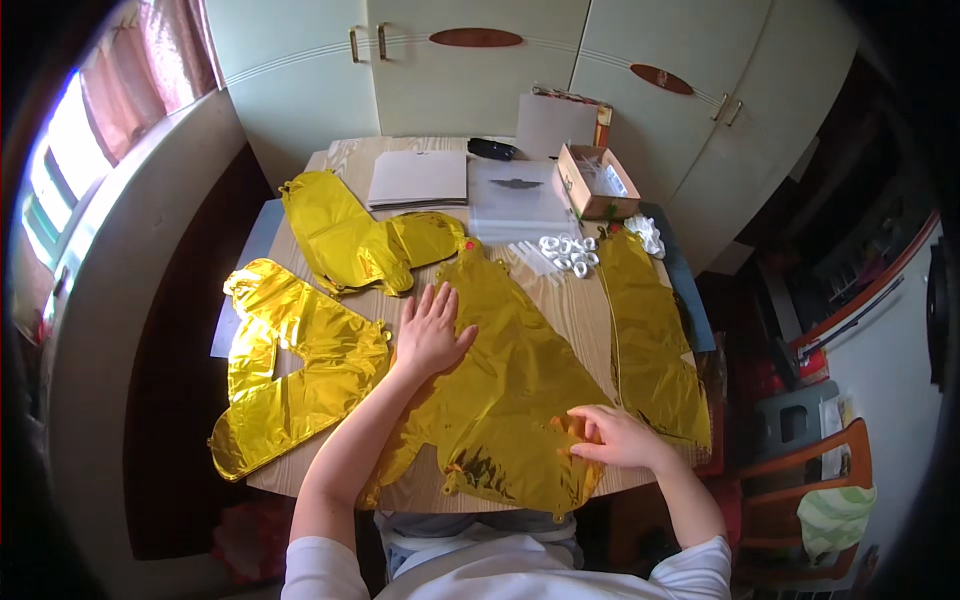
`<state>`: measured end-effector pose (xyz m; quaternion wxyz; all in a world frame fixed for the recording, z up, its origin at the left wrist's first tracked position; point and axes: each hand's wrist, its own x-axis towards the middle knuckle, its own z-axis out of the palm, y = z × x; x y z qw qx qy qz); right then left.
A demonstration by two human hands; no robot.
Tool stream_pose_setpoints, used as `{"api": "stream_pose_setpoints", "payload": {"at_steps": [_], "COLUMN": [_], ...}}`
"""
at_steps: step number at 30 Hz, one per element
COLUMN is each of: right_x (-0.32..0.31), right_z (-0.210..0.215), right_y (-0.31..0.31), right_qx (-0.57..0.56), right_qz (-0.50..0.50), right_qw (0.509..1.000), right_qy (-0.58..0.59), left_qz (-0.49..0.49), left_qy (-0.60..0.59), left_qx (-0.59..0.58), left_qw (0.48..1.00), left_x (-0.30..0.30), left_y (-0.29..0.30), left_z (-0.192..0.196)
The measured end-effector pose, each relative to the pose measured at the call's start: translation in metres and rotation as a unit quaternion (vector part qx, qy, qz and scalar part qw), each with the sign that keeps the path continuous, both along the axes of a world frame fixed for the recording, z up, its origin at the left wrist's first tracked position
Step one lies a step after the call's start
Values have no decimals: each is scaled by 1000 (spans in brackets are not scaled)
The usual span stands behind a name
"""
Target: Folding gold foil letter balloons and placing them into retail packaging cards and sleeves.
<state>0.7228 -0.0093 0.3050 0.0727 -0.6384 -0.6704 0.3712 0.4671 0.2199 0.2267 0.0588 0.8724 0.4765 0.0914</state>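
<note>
The gold foil balloon (510, 370) lies flat in the middle of the wooden table (585, 315), its lower edge reaching the near rim in front of the person. The left hand (432, 335) rests on the balloon's upper left part, palm down, fingers spread wide and holding nothing. The right hand (618, 437) sits at the balloon's lower right edge with fingers curled narrow, pinching the foil there.

Going left to right: a crumpled gold balloon piece (290, 365) hangs partly over the table's left edge; behind it another gold balloon (350, 240) lies half puffed. At the back sits a flat grey folder (418, 178), then a clear plastic sleeve (515, 200) with a small dark mark on it, too small to make out. A dark oval object (492, 149) lies behind that. Right of it stands an open cardboard box (597, 182) with clear wrapping inside. White plastic rings (568, 252) cluster near the sticks beside them. A long gold balloon strip (650, 335) runs down the right side, its lower end partly hidden by the right hand's wrist.
</note>
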Motion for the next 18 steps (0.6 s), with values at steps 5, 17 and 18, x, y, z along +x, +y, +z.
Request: {"api": "stream_pose_setpoints", "payload": {"at_steps": [5, 17, 18], "right_x": [-17, -26, -28], "right_z": [-19, -62, -59], "right_y": [21, 65, 66], "right_qx": [161, 231, 227], "right_qz": [58, 121, 121], "right_qw": [985, 955, 956], "right_qy": [6, -138, -142], "left_qz": [-1, -1, -2], "left_qy": [-3, -4, -10], "left_qx": [2, -4, -3], "left_qw": [1000, 1000, 1000], "left_x": [-1, -1, -2], "left_y": [0, 0, 1], "left_z": [0, 0, 0]}}
